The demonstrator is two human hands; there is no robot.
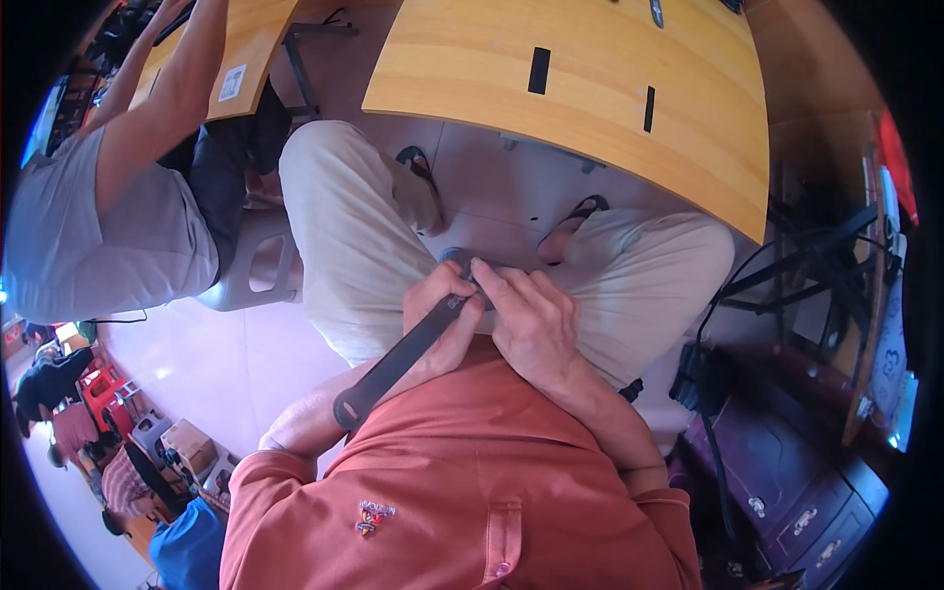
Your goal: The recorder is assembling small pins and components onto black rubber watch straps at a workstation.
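Over my lap I hold a long flat dark grey strap [398, 364] with a rounded end. It slants from between my hands down to the left, and its free end lies over my left forearm. My left hand [438, 310] is closed around the strap near its upper part. My right hand [534, 317] meets it there, thumb and fingers pinching the strap's upper end. A further dark rounded piece shows just beyond my fingertips; how it joins the strap is hidden by my hands.
Ahead stands a wooden table [600, 59] with two black strips [539, 71] on its top. A person in a grey shirt [118, 216] sits on a stool at the left by another table [258, 49]. At the right are a dark purple cabinet [782, 472] and hanging cables.
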